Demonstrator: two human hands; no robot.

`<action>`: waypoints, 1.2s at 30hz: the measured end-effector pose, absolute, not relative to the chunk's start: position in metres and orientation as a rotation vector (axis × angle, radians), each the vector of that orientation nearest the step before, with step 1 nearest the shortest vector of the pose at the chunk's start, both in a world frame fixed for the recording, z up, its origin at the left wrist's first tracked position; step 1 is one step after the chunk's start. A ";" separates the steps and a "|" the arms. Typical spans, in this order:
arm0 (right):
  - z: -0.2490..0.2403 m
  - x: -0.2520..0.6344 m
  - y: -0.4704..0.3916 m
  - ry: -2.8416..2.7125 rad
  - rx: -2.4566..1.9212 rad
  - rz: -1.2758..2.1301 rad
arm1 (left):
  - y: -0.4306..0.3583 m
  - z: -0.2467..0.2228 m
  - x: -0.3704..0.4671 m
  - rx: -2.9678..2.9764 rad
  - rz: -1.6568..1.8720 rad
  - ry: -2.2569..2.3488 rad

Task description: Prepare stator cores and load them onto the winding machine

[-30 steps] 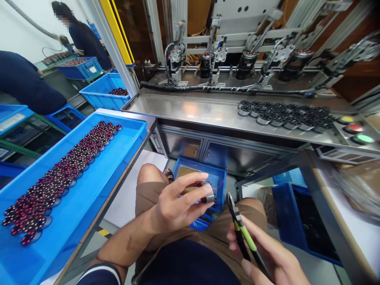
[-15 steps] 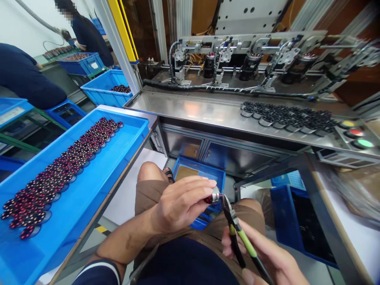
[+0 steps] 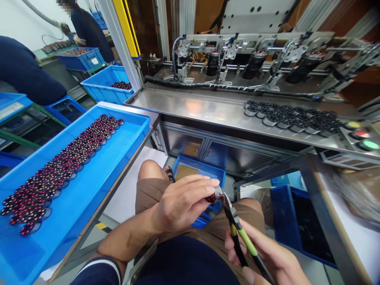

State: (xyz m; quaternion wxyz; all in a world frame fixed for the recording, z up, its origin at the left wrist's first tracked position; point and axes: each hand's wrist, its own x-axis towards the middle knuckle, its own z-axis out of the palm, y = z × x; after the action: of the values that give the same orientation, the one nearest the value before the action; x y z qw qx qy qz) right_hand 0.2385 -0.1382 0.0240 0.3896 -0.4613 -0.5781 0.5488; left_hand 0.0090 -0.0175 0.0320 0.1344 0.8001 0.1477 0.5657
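Observation:
Above my lap, my left hand (image 3: 181, 204) is closed around a small motor stator (image 3: 211, 197), dark with red spots and a silvery ring. Its far side is hidden by my fingers. A thin red wire (image 3: 230, 195) sticks out to the right of the stator. My right hand (image 3: 267, 249) grips wire cutters (image 3: 245, 240) with green and black handles. The cutters point up, their jaw tips beside the stator at the wire; whether the jaws touch the wire is too small to tell.
To my left, a blue tray (image 3: 118, 148) holds rows of similar stators (image 3: 74, 154). Ahead stands a machine (image 3: 234, 51) with a metal ledge carrying black-and-silver rings (image 3: 292, 118) and push buttons (image 3: 369, 145). Blue bins (image 3: 292, 229) sit low on the right. Two people work at the back left.
My right hand and the cutters have shifted slightly right. The thin red wire now shows extending past the jaws. My left hand keeps hold of the stator, nearly still.

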 end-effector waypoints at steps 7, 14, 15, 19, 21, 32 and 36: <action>0.022 0.238 -0.139 -1.500 -1.230 1.413 | -0.018 0.031 0.009 2.332 1.618 0.453; 0.025 0.241 -0.135 -1.422 -1.288 1.294 | -0.019 0.027 0.009 2.364 1.639 0.469; 0.024 0.243 -0.135 -1.411 -1.275 1.291 | -0.020 0.028 0.007 2.381 1.622 0.480; 0.019 0.246 -0.137 -1.387 -1.253 1.311 | -0.023 0.029 0.002 2.454 1.543 0.537; 0.017 0.247 -0.138 -1.370 -1.253 1.312 | -0.025 0.029 0.001 2.468 1.522 0.554; 0.013 0.248 -0.133 -1.351 -1.218 1.400 | -0.017 0.023 0.005 2.194 1.619 0.587; 0.009 0.246 -0.127 -1.291 -1.218 1.463 | -0.015 0.011 0.004 1.746 1.563 0.638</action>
State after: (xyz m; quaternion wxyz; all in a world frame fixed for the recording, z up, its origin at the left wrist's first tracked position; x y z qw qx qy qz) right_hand 0.2460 -0.1268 0.0086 0.4082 -0.4835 -0.5124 0.5806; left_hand 0.0036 -0.0150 0.0109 0.3489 0.6737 0.2462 0.6032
